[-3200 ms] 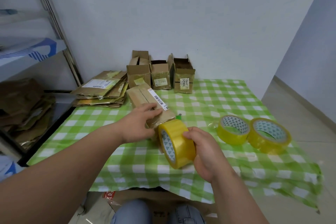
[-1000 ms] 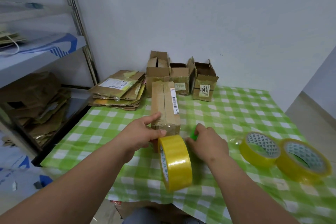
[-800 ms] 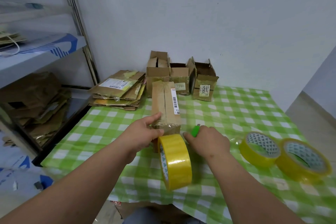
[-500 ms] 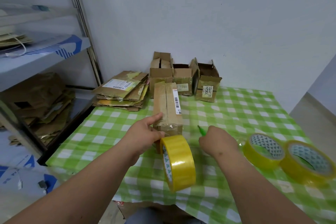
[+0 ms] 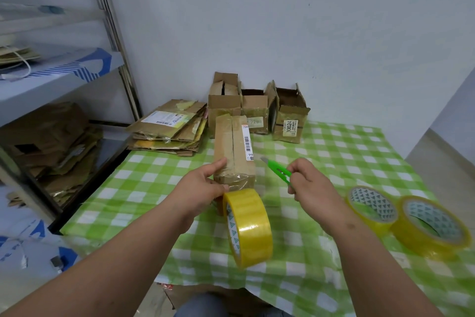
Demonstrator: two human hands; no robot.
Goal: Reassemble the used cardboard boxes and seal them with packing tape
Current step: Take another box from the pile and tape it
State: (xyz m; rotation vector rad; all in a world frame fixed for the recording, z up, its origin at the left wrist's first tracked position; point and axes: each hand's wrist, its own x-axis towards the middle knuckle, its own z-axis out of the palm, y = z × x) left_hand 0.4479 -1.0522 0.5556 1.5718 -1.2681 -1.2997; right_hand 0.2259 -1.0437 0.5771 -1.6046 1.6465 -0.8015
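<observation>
With our left hand (image 5: 203, 189) grasping the taped box (image 5: 234, 148) and our right hand (image 5: 309, 183) pinching the green cutter (image 5: 276, 168), the tape roll (image 5: 248, 226) awaits cutting free; the flattened boxes (image 5: 169, 127) at 11 o'clock remain.

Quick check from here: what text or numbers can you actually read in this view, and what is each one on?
"30024": label on the right open box.
"2290": label on the middle open box.
"99": barcode label on the held box; its other print is too small.
Shipping label on the flat cardboard stack: too small to read.
</observation>
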